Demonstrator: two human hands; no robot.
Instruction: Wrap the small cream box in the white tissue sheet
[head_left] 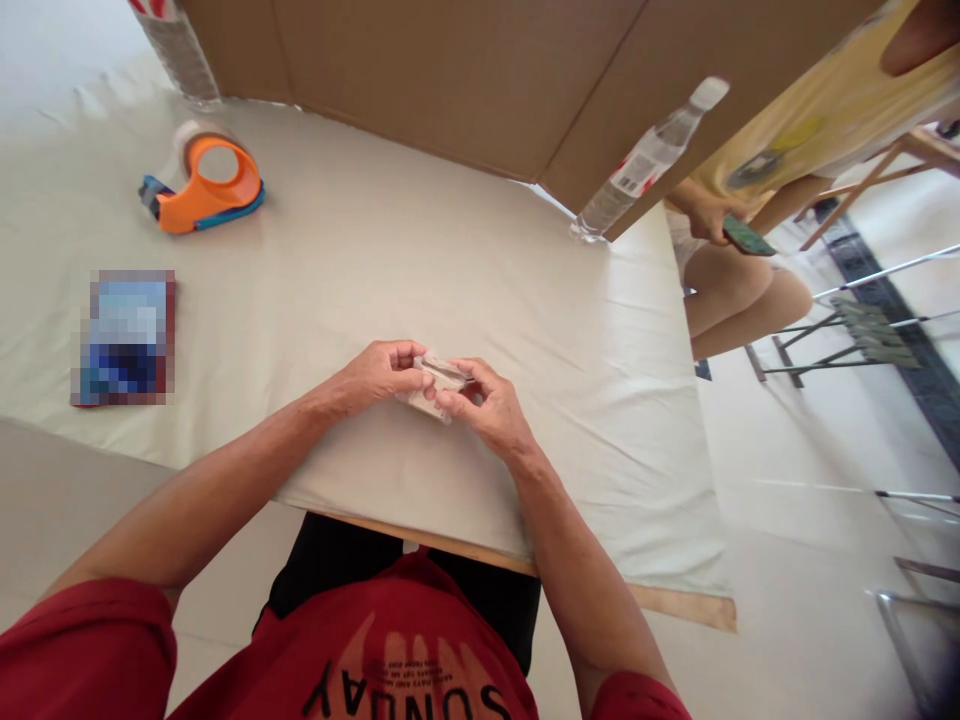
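Observation:
A small clear plastic packet [444,374] is held between both hands above the pale tablecloth, near the table's front edge. My left hand [386,374] pinches its left side between thumb and fingers. On the right side, my right hand [484,398] grips it with thumb and fingertips. The packet looks crinkled and see-through; what lies inside it is too small to make out. Part of it hangs below the fingertips, close to the cloth.
An orange tape dispenser [210,185] and a pixelated flat item [126,338] lie left on the cloth [337,240]. Behind stands a cardboard panel [420,80] with bottles [641,170] [178,55] against it. At right, a seated person [750,200] holds a phone [748,236].

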